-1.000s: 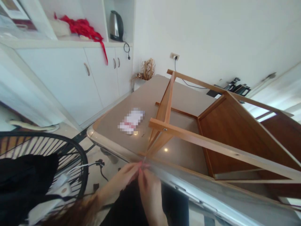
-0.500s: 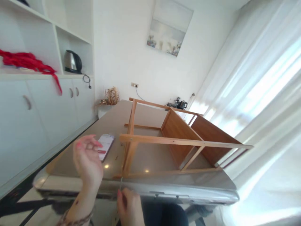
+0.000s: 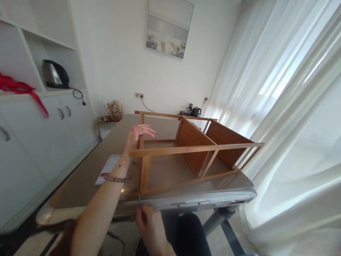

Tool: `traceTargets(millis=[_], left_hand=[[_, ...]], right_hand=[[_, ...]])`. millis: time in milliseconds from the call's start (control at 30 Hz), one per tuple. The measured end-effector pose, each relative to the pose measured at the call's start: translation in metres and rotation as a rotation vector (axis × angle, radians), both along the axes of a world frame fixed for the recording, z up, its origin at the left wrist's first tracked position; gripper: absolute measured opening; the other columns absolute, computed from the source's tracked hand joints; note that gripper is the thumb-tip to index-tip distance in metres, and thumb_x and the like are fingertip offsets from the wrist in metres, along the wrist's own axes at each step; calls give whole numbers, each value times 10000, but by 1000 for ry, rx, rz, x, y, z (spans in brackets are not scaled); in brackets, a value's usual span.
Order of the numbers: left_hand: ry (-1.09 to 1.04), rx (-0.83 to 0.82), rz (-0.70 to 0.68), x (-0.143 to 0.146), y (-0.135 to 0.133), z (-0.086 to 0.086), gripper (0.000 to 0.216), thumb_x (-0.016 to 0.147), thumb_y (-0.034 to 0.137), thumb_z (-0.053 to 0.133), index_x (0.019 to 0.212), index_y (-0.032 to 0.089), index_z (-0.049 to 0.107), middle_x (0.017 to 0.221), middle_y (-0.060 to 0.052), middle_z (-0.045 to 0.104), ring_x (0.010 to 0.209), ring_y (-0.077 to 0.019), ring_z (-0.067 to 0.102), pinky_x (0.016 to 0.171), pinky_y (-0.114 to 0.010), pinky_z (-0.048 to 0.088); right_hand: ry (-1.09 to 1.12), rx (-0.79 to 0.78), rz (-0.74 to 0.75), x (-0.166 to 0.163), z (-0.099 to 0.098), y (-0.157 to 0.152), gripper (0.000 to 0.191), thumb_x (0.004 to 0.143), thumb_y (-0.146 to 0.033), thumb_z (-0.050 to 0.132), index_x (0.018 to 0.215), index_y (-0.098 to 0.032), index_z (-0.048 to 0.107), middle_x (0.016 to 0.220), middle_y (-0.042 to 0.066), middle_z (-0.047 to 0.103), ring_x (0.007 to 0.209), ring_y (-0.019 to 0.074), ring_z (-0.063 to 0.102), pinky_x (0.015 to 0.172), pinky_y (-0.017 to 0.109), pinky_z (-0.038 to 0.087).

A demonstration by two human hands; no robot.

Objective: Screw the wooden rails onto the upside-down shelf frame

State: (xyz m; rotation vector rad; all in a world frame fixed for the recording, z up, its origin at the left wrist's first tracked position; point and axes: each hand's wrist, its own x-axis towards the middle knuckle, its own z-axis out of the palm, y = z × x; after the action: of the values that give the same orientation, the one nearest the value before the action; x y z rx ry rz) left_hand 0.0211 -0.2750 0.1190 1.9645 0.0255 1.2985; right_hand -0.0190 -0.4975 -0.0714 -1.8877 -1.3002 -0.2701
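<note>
A wooden shelf frame [image 3: 191,149] lies on its side on a grey-brown table [image 3: 87,181]. My left hand [image 3: 138,137] reaches forward over the table and rests against the frame's left upright, fingers stretched out over the wood. My right hand [image 3: 147,222] is at the table's near edge below the frame's corner, fingers pinched round a thin metal tool [image 3: 139,203] that points up at that corner. A bracelet sits on my left wrist.
A white and red leaflet [image 3: 106,170] and small dark screws lie on the table left of the frame. White cupboards, a kettle [image 3: 54,74] and a red cloth stand at the left. Sheer curtains [image 3: 287,106] hang at the right. A dried plant [image 3: 112,113] is behind the table.
The view has swung up and to the right. My left hand left my right hand at the table edge, rose, and reached forward to the frame's upright. My right hand stayed low.
</note>
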Motion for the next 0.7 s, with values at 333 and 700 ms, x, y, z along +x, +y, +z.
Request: traceTargets(millis=[333, 700], left_hand=[[-110, -16, 182, 6, -18, -9, 616, 931, 518, 104, 446, 214, 332, 562, -37, 473, 747, -156, 550, 975, -368, 406], [21, 65, 238, 2, -45, -2, 580, 936, 448, 53, 464, 221, 301, 545, -49, 433, 744, -162, 524, 949, -370, 419]], right_hand=[[-36, 24, -70, 0, -4, -5, 378, 1005, -274, 353, 659, -215, 493, 523, -34, 543, 431, 93, 517, 454, 252, 289], [-116, 59, -135, 1, 8, -29, 350, 1002, -251, 385, 664, -215, 471, 566, -10, 528, 506, 115, 499, 516, 259, 338]])
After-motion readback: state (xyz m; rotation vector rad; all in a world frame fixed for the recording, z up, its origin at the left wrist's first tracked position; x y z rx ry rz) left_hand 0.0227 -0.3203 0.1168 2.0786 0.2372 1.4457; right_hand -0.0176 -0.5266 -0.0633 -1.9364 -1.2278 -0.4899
